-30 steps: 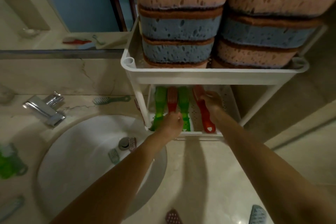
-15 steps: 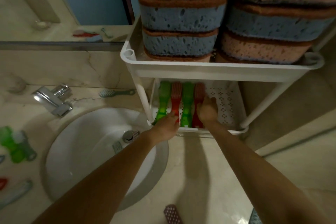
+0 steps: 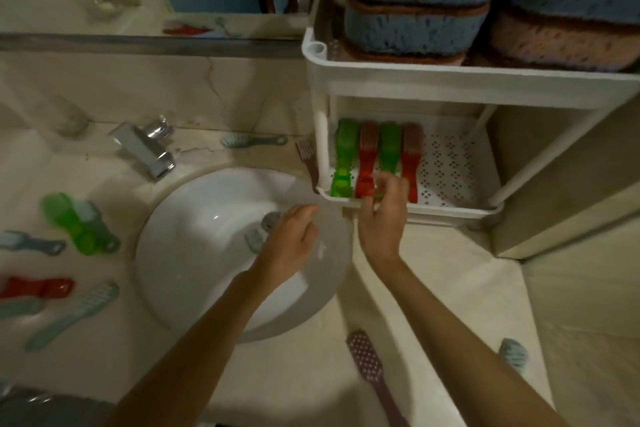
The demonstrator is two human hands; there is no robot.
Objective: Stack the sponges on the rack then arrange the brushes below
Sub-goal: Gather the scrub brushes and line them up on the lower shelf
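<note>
The right hand [image 3: 382, 218] is at the front lip of the rack [image 3: 450, 80], on its lower shelf [image 3: 450, 166]. Its fingers are curled over the handle end of a green brush [image 3: 389, 146]; whether they grip it or only touch it, I cannot tell. The left hand [image 3: 294, 243] hangs just left of the rack's front corner, over the sink [image 3: 194, 253], fingers loosely bent and holding nothing.

The sponges [image 3: 415, 24] are stacked in the rack's top tray. Four brushes lie side by side at the left end of the lower shelf, green, red, green, red. Their long axes run front to back, with the heads at the back and the handles at the lip. The right half of that shelf is bare perforated floor, so there looks to be room for more in the same direction.

A maroon brush [image 3: 367, 357] lies on the counter [image 3: 450, 288] in front of the rack, its handle pointing away from the rack. It is probably the right hand's nearest pick and would need little turning. A small brush [image 3: 256, 239] in the sink, left of the rack, is beside the left hand. More brushes lie well to the rack's left.
</note>
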